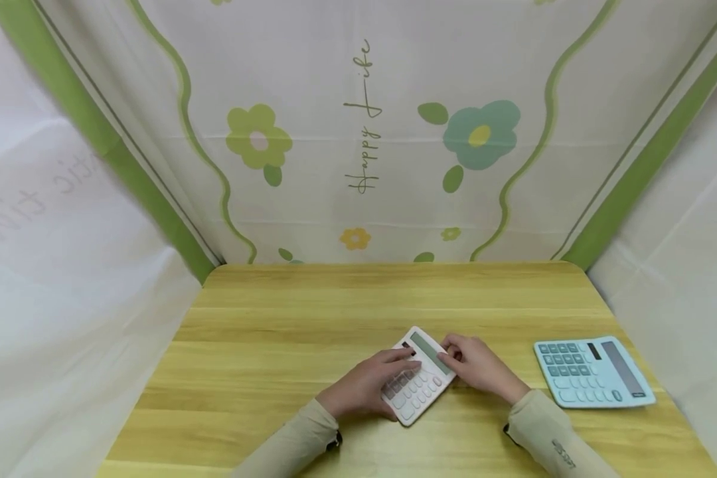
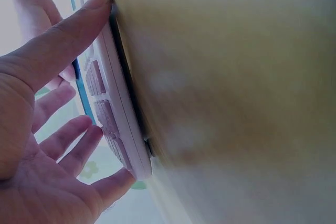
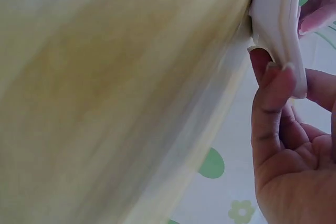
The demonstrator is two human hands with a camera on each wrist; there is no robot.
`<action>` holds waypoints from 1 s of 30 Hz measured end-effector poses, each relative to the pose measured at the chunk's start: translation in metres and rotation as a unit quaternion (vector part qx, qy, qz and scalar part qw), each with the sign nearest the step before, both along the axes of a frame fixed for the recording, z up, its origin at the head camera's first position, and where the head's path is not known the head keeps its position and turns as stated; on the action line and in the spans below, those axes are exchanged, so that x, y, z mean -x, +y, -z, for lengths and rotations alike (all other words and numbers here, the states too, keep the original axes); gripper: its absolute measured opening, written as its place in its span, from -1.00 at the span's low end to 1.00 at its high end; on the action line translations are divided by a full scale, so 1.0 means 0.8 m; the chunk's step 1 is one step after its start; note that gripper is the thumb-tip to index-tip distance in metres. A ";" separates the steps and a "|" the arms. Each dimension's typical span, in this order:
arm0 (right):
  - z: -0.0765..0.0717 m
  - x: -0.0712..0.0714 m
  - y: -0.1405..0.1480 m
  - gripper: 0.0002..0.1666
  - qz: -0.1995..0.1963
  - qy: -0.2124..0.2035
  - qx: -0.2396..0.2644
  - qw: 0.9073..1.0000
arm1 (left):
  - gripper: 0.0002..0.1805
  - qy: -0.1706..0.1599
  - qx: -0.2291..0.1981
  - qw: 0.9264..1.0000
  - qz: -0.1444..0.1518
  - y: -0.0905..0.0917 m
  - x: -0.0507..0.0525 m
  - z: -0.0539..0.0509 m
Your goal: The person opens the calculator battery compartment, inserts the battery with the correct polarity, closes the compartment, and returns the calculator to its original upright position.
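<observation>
A pale pink calculator (image 1: 419, 393) with a grey-green screen lies at a slant on the wooden table, keys facing up. My left hand (image 1: 367, 384) spans it from the left, fingers over the keys. In the left wrist view, the thumb presses one side edge of the calculator (image 2: 118, 103) and a fingertip touches the edge farther along. At the screen end, my right hand (image 1: 480, 370) pinches the corner, its thumb on top. Seen from the right wrist, curled fingers (image 3: 268, 103) reach under the raised end of the calculator (image 3: 278, 14).
A light blue calculator (image 1: 594, 373) lies on the right side of the wooden table (image 1: 263, 332), turned sideways. White cloth printed with flowers (image 1: 480, 136) hangs behind the table, and pale cloth walls (image 1: 681, 219) stand at both sides.
</observation>
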State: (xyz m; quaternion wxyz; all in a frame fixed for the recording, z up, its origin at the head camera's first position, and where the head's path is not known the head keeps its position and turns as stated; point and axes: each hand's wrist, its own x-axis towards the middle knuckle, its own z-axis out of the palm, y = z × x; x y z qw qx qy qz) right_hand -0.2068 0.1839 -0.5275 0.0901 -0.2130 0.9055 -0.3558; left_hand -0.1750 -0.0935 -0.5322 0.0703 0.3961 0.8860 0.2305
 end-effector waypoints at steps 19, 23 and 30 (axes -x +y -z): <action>-0.017 0.025 0.022 -0.81 0.126 0.008 -0.067 0.990 | -0.12 0.086 0.073 0.988 -0.103 0.020 0.001 -0.003; -0.023 0.038 0.037 -0.74 0.149 0.013 -0.099 0.984 | -0.03 0.049 0.084 0.993 -0.071 0.032 0.006 -0.006; -0.029 0.055 0.073 -0.70 0.173 0.010 -0.124 0.977 | 0.02 0.027 0.143 0.989 -0.022 0.064 0.026 -0.004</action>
